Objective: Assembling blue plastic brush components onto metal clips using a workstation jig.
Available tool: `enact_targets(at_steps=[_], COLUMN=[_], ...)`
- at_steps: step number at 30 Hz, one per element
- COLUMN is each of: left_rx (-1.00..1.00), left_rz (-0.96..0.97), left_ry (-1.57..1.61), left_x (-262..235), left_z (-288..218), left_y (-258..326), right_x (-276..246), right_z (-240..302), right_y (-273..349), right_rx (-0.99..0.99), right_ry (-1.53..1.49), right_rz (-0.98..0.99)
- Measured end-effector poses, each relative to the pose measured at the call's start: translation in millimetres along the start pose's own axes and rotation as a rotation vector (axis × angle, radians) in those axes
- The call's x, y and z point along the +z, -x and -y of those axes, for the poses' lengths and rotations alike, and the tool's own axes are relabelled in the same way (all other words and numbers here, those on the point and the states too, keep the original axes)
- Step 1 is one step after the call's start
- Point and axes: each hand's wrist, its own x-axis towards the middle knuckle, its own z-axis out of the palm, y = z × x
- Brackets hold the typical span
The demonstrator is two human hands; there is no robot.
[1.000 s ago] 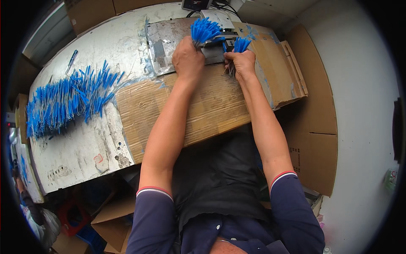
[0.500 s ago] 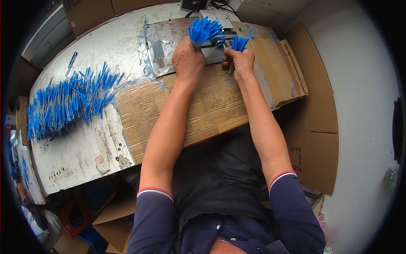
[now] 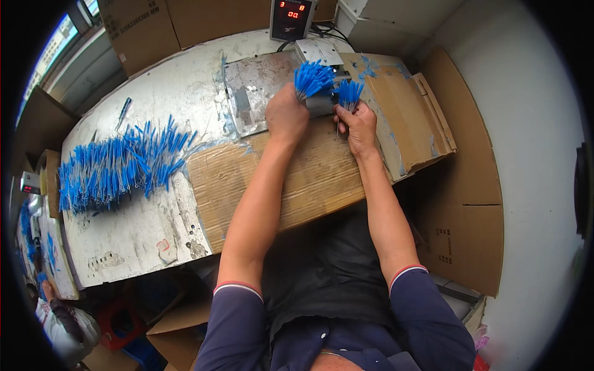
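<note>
In my left hand (image 3: 288, 116), closed in a fist, a thick bundle of thin blue-tipped wire brushes (image 3: 314, 79) stands with its bristle ends up. My right hand (image 3: 360, 127) pinches a smaller bundle of the same brushes (image 3: 350, 94) between thumb and fingers, and bare wire stems hang below the grip. Both hands are over the far part of the bench, side by side, with the two bundles a little apart. Behind the bundles is a small metal device (image 3: 339, 75), mostly hidden. A large pile of the same brushes (image 3: 117, 164) lies on the bench to the left.
Flattened cardboard (image 3: 247, 185) covers the bench front, beside a metal plate (image 3: 253, 80). A counter box with a red display (image 3: 291, 20) stands at the back. A pen (image 3: 124, 111) lies beyond the pile. Cardboard (image 3: 458, 185) borders the right. Another person's hand (image 3: 48, 289) shows far left.
The view has tilted, so the bench sits lower and the display box shows more fully. Both hands still grip their bundles and have drawn slightly nearer to me.
</note>
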Motion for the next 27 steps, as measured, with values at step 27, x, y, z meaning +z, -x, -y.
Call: enact_targets(at_steps=[27], left_rx=[-0.104], left_rz=[-0.080], left_ry=[-0.033], left_x=[-5.8], left_z=[-7.9], left_y=[0.8], right_x=[20.0], right_z=[-33.2], right_y=[-23.0], right_rx=[-0.127], right_ry=[0.483], right_rz=[-0.409])
